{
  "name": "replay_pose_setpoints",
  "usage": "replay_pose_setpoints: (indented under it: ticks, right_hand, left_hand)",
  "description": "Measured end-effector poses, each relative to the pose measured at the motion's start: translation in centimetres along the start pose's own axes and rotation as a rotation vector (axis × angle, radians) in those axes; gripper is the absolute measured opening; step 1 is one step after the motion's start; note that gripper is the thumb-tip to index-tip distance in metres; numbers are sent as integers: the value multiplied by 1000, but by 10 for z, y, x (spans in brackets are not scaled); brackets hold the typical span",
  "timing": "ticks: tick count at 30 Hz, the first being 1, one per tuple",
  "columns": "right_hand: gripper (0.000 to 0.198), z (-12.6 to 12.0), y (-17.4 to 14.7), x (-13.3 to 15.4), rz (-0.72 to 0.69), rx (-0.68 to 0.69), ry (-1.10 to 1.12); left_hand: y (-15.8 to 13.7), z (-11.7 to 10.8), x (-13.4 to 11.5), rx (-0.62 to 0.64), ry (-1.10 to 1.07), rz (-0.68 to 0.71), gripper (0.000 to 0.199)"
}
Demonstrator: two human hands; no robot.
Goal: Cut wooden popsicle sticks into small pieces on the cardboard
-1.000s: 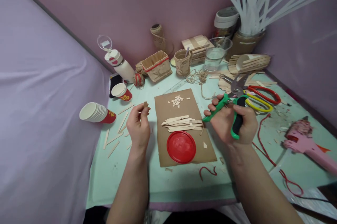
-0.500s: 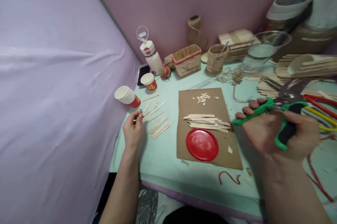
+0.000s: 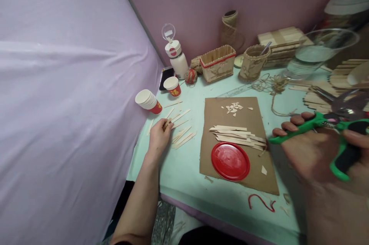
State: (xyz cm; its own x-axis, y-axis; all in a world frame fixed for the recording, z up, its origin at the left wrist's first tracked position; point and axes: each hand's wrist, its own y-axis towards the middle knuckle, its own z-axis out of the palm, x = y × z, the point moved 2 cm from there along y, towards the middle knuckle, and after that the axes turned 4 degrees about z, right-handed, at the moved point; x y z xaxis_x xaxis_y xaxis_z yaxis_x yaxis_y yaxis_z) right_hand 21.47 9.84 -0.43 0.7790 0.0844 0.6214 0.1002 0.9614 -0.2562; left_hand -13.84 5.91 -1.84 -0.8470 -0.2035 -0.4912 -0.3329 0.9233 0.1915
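My left hand (image 3: 159, 134) is closed in a pinch at the table's left, a short thin wooden strip (image 3: 167, 123) between thumb and fingers. Beside it several narrow wooden strips (image 3: 183, 139) lie loosely on the cloth, and one single strip (image 3: 150, 126) shows to the hand's left. At the right, my right hand (image 3: 305, 156) grips green-handled pruning shears (image 3: 309, 124), held above the table with the handles spread. Between the hands lies a brown cardboard sheet (image 3: 216, 114) bearing a row of pointed strips (image 3: 233, 133), small wood chips (image 3: 233, 107) and a red lid (image 3: 230, 160).
Stacked paper cups (image 3: 147, 100), another cup (image 3: 172, 86) and a white bottle (image 3: 179, 62) stand at the back left. Behind the cardboard are a woven-looking box (image 3: 218, 66), a round holder (image 3: 253, 64) and a clear water cup (image 3: 309, 58). Red cord (image 3: 261, 201) lies near the front edge.
The view has swung left, so everything sits further right. My left hand has shifted slightly right, closer to the loose strips, uncovering a strip on its left. The right hand still grips the shears.
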Motion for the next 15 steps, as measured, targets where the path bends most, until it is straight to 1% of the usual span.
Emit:
replay_pose_setpoints:
  ticks: [3,6,8,11,13,15]
  right_hand:
    - [24,0,-1,1,-11,7,-13]
    - [27,-5,0,0,-44,70,-15]
    - [28,-9,1,-2,-47,106,4]
    - [29,-13,1,-4,-42,131,18]
    - [27,-12,1,-3,-44,136,-7]
    - [25,-9,-1,-2,-46,127,-87]
  left_hand:
    - [0,-2,2,-5,28,-1,16]
    - [-4,-6,4,16,54,-12,16]
    - [-9,-7,3,57,33,-20,15]
    - [-17,-5,-4,160,4,-11,12]
    - [-21,-3,-11,224,19,6,9]
    - [-23,-1,-17,266,56,25,7]
